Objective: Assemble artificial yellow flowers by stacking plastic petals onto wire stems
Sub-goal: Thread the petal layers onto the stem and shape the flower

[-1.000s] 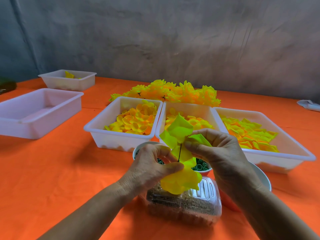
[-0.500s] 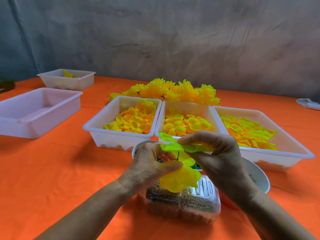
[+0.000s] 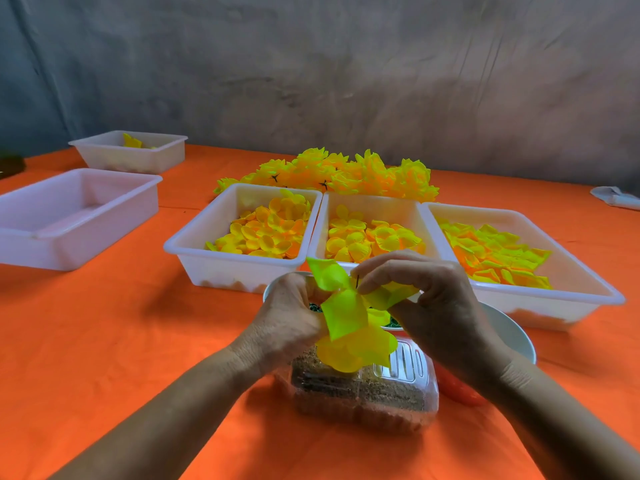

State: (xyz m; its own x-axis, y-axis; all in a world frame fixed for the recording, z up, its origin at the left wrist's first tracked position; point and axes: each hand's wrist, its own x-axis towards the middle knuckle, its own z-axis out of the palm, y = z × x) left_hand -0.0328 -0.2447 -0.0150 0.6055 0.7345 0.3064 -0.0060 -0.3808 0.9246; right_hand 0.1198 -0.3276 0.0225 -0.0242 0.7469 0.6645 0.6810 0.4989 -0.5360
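Both your hands meet just above the clear plastic box point(image 3: 363, 396), over the orange tablecloth point(image 3: 104, 358). Your left hand point(image 3: 291, 323) is closed around the lower part of the half-built flower point(image 3: 353, 337); its yellow petals bulge out below your fingers and hang in front of the box lid. Your right hand point(image 3: 429, 299) pinches narrow, thumb and forefinger meeting on the greenish-yellow petal layer point(image 3: 343, 313) right at the dark wire stem point(image 3: 357, 281), whose tip pokes up between your fingertips. That petal layer sits on the stem above the rounder yellow ones, its lobes spread up-left, down and to the right under your right fingers.

Behind your hands, partly hidden, a white bowl point(image 3: 512, 337) holds small green pieces point(image 3: 316, 308); what they are is too small to tell.

Beyond that, three white trays stand side by side, touching: the left tray point(image 3: 194, 247) holds round yellow petals, the middle tray point(image 3: 372, 202) ruffled yellow-orange ones, the right tray point(image 3: 588, 282) pointed yellow-green ones. Finished flowers point(image 3: 346, 171) lie heaped just behind the trays.

Far left, a large white tray point(image 3: 76, 220) shows no contents, and behind it a smaller tray point(image 3: 138, 154) holds a few yellow bits. A white object point(image 3: 616, 197) lies at the far right edge.
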